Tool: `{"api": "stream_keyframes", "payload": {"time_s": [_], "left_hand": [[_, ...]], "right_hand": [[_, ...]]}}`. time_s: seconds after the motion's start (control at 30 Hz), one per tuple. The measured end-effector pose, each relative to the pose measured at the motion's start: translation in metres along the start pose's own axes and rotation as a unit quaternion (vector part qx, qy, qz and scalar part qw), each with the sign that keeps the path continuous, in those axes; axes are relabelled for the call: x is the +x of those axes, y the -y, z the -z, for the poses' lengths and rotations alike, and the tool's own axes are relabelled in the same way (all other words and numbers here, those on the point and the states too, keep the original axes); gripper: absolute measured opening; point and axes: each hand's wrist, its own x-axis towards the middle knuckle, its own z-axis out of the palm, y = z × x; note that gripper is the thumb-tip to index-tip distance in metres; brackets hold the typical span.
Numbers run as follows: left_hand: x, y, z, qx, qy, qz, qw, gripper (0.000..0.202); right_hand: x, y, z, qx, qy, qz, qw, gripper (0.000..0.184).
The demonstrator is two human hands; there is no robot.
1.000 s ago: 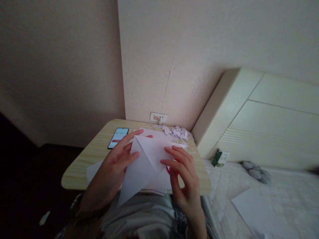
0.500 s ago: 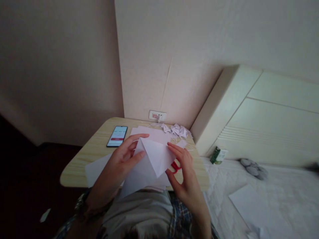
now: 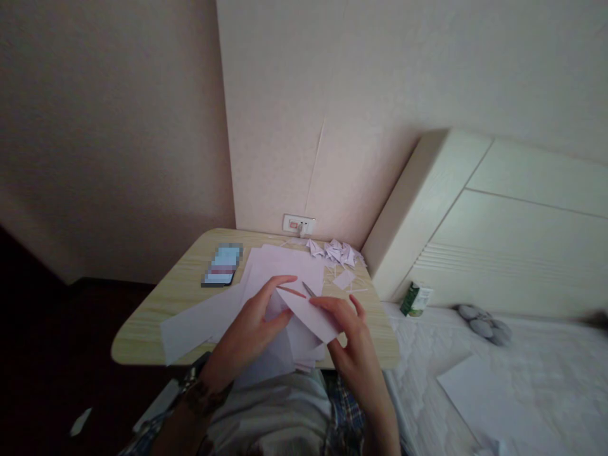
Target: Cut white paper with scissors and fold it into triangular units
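Both hands hold a folded white sheet of paper (image 3: 311, 313) over the near edge of a small wooden table (image 3: 147, 320). My left hand (image 3: 254, 326) pinches its left side, fingers curled over the fold. My right hand (image 3: 349, 332) grips its right side, thumb and fingers closed on the flap. Red-handled scissors (image 3: 298, 291) peek out just behind the sheet, mostly hidden. More white sheets (image 3: 285, 269) lie flat on the table beneath the hands.
A phone (image 3: 222, 266) lies at the table's back left. A heap of small folded paper pieces (image 3: 335, 251) sits at the back right by a wall socket (image 3: 298, 224). To the right is a bed (image 3: 522, 354) with a loose sheet (image 3: 484, 396) and a small green carton (image 3: 414, 299).
The big triangular sheet has been folded down into a smaller shape. Both hands have come closer together and lower toward the table's near edge. The view has shifted slightly.
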Motion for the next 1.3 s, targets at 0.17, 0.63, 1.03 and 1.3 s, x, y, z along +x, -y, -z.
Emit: {"api": "stream_keyframes", "payload": {"time_s": [0.17, 0.63, 1.03, 1.3], "left_hand": [[0.0, 0.003, 0.006, 0.017, 0.0, 0.012, 1.0, 0.048], [-0.006, -0.006, 0.028, 0.026, -0.007, 0.008, 1.0, 0.02], [-0.009, -0.009, 0.043, -0.031, 0.011, -0.024, 0.999, 0.012], [-0.004, 0.009, 0.035, 0.13, -0.005, -0.13, 0.983, 0.016]], "right_hand": [[0.002, 0.0, 0.0, 0.051, -0.09, -0.103, 0.989, 0.017], [0.001, 0.007, 0.009, 0.159, -0.122, -0.209, 0.957, 0.032], [0.006, 0.011, 0.009, 0.283, -0.138, -0.255, 0.914, 0.028], [0.008, 0.016, 0.004, 0.346, -0.168, -0.289, 0.876, 0.049]]}}
